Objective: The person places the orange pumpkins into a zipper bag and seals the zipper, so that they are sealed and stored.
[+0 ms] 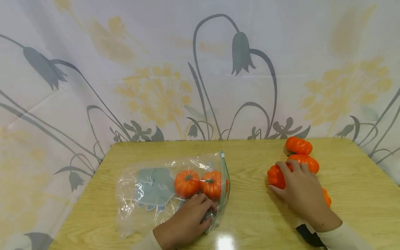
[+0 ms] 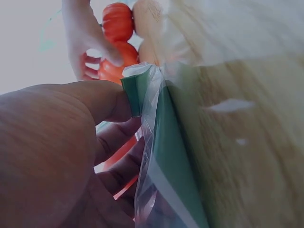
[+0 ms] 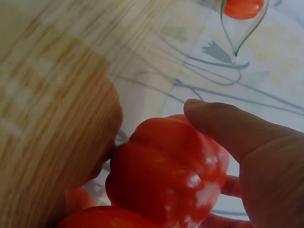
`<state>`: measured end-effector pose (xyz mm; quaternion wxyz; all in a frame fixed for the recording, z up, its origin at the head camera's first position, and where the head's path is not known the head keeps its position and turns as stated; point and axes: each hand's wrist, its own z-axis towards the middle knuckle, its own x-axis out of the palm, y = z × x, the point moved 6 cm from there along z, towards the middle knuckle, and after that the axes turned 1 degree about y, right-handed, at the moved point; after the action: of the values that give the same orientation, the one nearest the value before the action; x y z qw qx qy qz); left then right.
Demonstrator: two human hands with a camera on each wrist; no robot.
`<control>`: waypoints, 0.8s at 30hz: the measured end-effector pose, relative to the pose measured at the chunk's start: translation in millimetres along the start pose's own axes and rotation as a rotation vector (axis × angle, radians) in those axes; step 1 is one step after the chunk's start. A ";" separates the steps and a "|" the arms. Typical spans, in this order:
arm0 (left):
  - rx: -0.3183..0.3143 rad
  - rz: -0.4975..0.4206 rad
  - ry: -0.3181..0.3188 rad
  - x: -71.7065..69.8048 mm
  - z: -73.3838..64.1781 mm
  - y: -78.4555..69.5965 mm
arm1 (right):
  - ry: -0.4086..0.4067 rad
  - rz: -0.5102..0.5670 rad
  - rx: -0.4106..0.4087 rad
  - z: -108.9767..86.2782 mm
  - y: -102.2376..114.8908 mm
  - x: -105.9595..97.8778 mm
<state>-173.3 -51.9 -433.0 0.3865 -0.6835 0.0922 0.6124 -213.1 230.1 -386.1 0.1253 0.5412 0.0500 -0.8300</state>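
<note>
A clear zip bag (image 1: pixel 150 215) with a green zip edge (image 1: pixel 223 180) lies on the table, its opening toward the right. Two orange toy pumpkins (image 1: pixel 186 184) sit inside, close to that opening. My left hand (image 1: pixel 187 220) holds the lower corner of the opening; in the left wrist view the thumb presses at the green edge (image 2: pixel 164 142). On the right side, my right hand (image 1: pixel 301 191) grips a ribbed orange pumpkin (image 1: pixel 275 177) from above. The right wrist view shows the thumb along the side of this pumpkin (image 3: pixel 166 166), with fingers behind it.
Behind the right hand stand two more pumpkins, a far one (image 1: pixel 299 146) and a nearer one (image 1: pixel 309 162). Another pumpkin (image 1: pixel 327 198) shows partly past the right wrist. A patterned curtain (image 1: pixel 175 69) hangs along the far edge of the wooden table (image 1: pixel 250 215).
</note>
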 end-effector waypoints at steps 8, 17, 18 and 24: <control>-0.006 0.024 -0.017 1.8 -0.4 0.4 | 0.033 -0.003 0.025 0.1 -1.3 5.6; -0.015 0.018 -0.013 2.9 0.6 0.4 | 0.062 0.060 0.072 1.3 3.1 6.3; -0.014 0.021 -0.015 3.0 0.6 0.5 | 0.068 0.073 0.084 1.5 3.7 6.3; -0.005 0.032 -0.024 0.6 0.7 0.5 | 0.063 0.148 0.107 4.1 9.3 3.9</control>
<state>-174.0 -51.6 -433.7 0.3762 -0.6754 0.0968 0.6269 -215.8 219.6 -387.5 0.1555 0.5753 -0.0304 -0.8025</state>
